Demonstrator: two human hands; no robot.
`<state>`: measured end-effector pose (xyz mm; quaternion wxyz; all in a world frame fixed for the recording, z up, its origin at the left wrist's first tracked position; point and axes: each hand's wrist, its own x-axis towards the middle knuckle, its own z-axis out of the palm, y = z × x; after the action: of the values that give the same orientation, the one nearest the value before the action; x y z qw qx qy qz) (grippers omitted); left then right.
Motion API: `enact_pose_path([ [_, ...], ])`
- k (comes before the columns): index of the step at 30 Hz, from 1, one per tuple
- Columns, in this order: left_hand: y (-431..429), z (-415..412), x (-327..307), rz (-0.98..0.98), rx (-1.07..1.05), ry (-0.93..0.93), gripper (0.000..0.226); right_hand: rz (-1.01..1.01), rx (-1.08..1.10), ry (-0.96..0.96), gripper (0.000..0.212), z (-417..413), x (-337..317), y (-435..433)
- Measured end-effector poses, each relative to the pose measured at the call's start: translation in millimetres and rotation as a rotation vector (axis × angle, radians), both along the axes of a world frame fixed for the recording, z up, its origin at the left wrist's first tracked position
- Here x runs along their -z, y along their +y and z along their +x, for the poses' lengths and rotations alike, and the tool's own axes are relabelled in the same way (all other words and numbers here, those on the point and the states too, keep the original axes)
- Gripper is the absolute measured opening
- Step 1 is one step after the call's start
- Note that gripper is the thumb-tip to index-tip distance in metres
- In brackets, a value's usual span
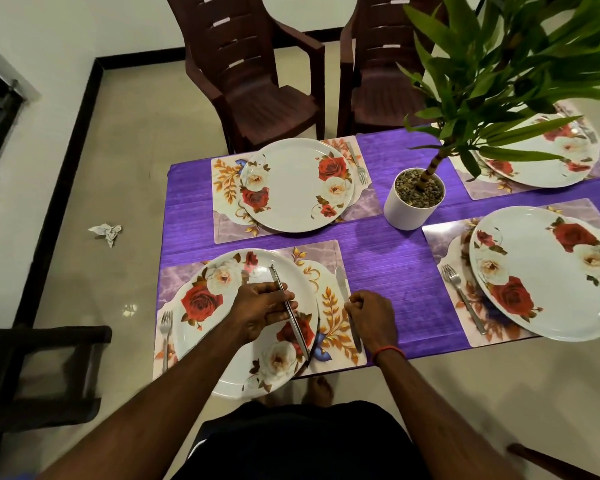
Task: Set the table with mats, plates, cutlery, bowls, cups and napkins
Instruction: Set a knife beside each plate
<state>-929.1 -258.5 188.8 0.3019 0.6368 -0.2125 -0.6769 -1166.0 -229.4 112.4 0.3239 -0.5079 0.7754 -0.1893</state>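
Observation:
A purple table (388,271) carries several floral mats, each with a white rose-patterned plate. Over the near-left plate (222,358) my left hand (262,308) grips several steel knives (279,282) that lie slanted across the plate. My right hand (369,315) pinches one knife (342,282) lying on the near-left mat (336,327), just right of the plate. A fork (166,332) lies on that mat's left side. The far-left plate (291,185) has a fork (359,166) on its right. The near-right plate (548,271) has a fork (463,296) on its left.
A white pot (414,211) with a tall green plant stands mid-table, its leaves hanging over the far-right plate (548,161). Two brown plastic chairs (250,81) stand at the far side, a dark chair (42,372) at the near left. A crumpled paper (106,232) lies on the floor.

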Motion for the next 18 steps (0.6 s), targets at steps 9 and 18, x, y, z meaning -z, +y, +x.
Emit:
enact_pose_path([
  [9, 3.7, -2.3, 1.8, 0.002, 0.009, -0.002, 0.028, -0.031, -0.161, 0.105, 0.027, -0.8, -1.7, 4.3],
  [18, 3.3, -2.5, -0.7, -0.009, 0.010, -0.007, 0.025, -0.051, -0.158, 0.095, 0.025, -1.2, -0.4, 4.5],
])
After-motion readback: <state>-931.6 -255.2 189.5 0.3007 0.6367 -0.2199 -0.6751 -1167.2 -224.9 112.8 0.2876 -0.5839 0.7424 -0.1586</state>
